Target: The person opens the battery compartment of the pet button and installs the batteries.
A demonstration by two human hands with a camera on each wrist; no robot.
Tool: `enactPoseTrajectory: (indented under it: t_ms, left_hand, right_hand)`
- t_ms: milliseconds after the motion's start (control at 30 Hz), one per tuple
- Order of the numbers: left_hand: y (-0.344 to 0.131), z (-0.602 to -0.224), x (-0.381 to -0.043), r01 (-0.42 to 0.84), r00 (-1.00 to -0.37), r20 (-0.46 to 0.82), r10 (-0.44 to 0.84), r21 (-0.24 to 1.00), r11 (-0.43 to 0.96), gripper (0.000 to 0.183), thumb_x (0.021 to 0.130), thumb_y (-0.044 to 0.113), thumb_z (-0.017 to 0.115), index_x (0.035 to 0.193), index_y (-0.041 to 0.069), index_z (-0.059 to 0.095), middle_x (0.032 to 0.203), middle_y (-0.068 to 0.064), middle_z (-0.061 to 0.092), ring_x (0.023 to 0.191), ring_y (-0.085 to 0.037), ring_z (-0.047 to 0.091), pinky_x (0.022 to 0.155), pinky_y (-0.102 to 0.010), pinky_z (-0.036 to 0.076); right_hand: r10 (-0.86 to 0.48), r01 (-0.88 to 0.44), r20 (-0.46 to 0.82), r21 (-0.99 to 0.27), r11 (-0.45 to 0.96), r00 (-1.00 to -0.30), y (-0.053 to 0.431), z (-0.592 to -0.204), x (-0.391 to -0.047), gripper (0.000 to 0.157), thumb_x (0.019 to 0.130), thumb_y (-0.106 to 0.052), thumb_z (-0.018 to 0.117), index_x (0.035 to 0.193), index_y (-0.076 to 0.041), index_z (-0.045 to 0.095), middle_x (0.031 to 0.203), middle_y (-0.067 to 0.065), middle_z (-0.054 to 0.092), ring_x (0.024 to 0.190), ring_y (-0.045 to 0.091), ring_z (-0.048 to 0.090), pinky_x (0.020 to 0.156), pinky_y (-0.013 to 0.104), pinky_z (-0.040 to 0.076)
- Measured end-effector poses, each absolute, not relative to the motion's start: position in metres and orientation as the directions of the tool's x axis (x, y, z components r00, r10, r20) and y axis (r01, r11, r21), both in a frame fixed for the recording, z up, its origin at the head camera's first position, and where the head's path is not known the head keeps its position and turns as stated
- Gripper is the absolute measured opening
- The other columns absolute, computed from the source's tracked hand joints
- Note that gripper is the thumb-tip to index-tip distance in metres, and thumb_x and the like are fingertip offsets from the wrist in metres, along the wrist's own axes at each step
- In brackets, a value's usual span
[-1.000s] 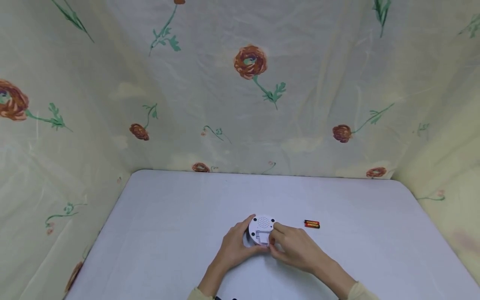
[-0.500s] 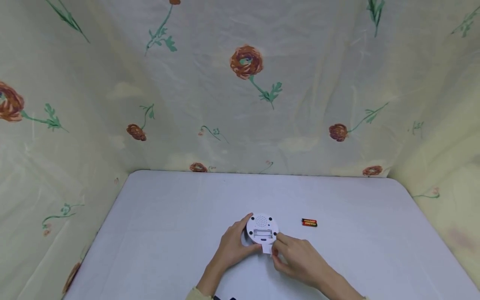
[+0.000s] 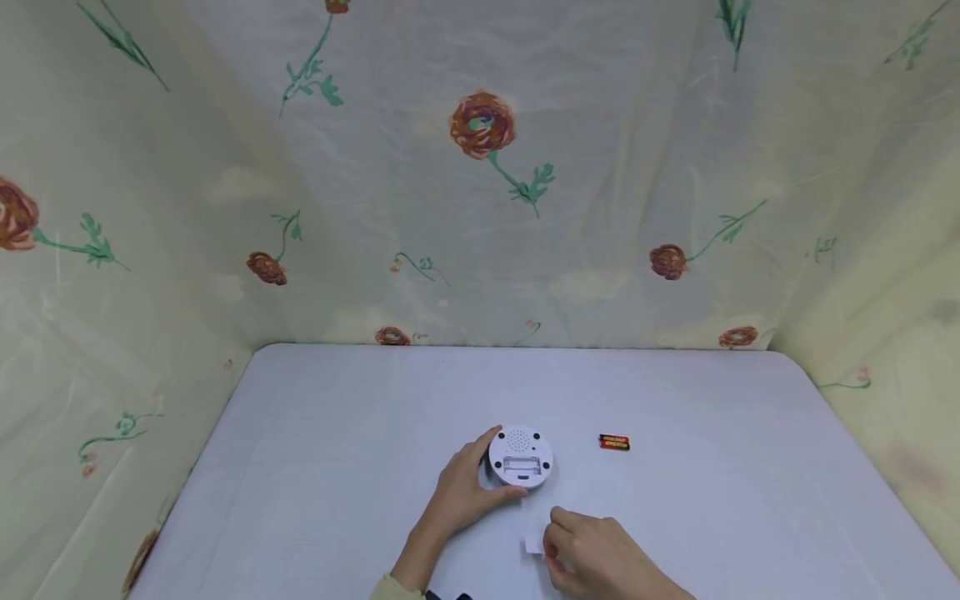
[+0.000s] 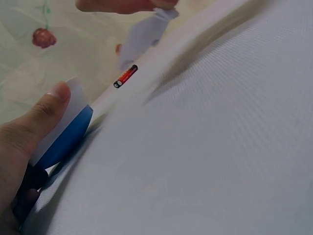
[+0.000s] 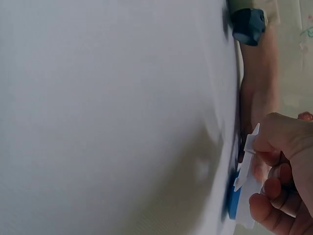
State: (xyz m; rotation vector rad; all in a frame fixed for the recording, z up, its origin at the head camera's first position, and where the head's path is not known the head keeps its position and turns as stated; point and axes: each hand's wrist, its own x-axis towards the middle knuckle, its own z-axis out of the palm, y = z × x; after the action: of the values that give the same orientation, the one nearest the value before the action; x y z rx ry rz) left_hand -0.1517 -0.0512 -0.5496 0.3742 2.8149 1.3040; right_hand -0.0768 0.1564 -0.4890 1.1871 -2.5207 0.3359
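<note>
Round device: on the desk, lower middle of the head view.
Left hand: clamped around its rim.
Right hand: pinching the white cover, apart from the device, nearer the bottom edge.
Compartment: uncovered; opening looks done.
Batteries: two, right of the device; fitting and closing look undone.

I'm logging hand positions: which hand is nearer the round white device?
Left. The left hand grips the device; in the head view, the right hand is apart below it, pinching a flat white cover.
</note>
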Motion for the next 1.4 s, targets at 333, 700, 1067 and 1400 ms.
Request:
enactPoseTrajectory:
  t_ms: [333,700,1067,1400]
  left_hand:
    - [-0.056,-0.553,-0.153,0.213,-0.971,0.091,0.219,0.744,0.634,0.098,0.064,0.066,0.072,0.146,0.029,0.034,0.137,-0.005,0.054,0.12,-0.024,0.053,0.094,-0.045,0.045]
    - [-0.056,-0.552,-0.152,0.209,-0.973,0.1,0.207,0.755,0.622,0.097,0.065,0.064,0.074,0.146,0.028,0.033,0.139,-0.005,0.052,0.122,-0.025,0.052,0.097,-0.046,0.043]
    - [-0.054,-0.553,-0.153,0.196,-0.975,0.082,0.207,0.756,0.625,0.096,0.064,0.064,0.075,0.145,0.032,0.035,0.14,-0.002,0.051,0.124,-0.023,0.051,0.097,-0.048,0.042]
    - [-0.054,-0.551,-0.153,0.221,-0.968,0.094,0.232,0.756,0.617,0.096,0.063,0.064,0.076,0.144,0.033,0.035,0.137,0.0,0.053,0.121,-0.022,0.052,0.096,-0.048,0.043]
  right_hand:
    - [-0.725,-0.685,-0.094,-0.264,0.679,-0.683,0.148,-0.495,-0.07,0.008,0.081,-0.021,0.067,0.078,-0.018,0.061,0.07,-0.014,0.039,0.058,-0.003,0.033,0.052,0.012,0.033]
    - [-0.737,-0.667,0.031,-0.451,0.593,-0.676,0.165,-0.5,-0.08,0.011,0.086,-0.021,0.066,0.078,-0.024,0.059,0.071,-0.019,0.042,0.06,-0.01,0.036,0.054,0.01,0.035]
    - [-0.155,-0.261,0.212,-0.712,0.652,-0.965,0.222,-0.523,-0.138,0.008,0.089,-0.013,0.065,0.095,-0.013,0.062,0.081,-0.007,0.056,0.071,0.002,0.049,0.06,0.018,0.043]
    - [0.065,-0.133,0.272,-0.649,0.749,-0.96,0.245,-0.548,-0.171,0.019,0.085,-0.013,0.069,0.102,-0.01,0.062,0.092,0.004,0.051,0.073,0.009,0.045,0.06,0.021,0.037]
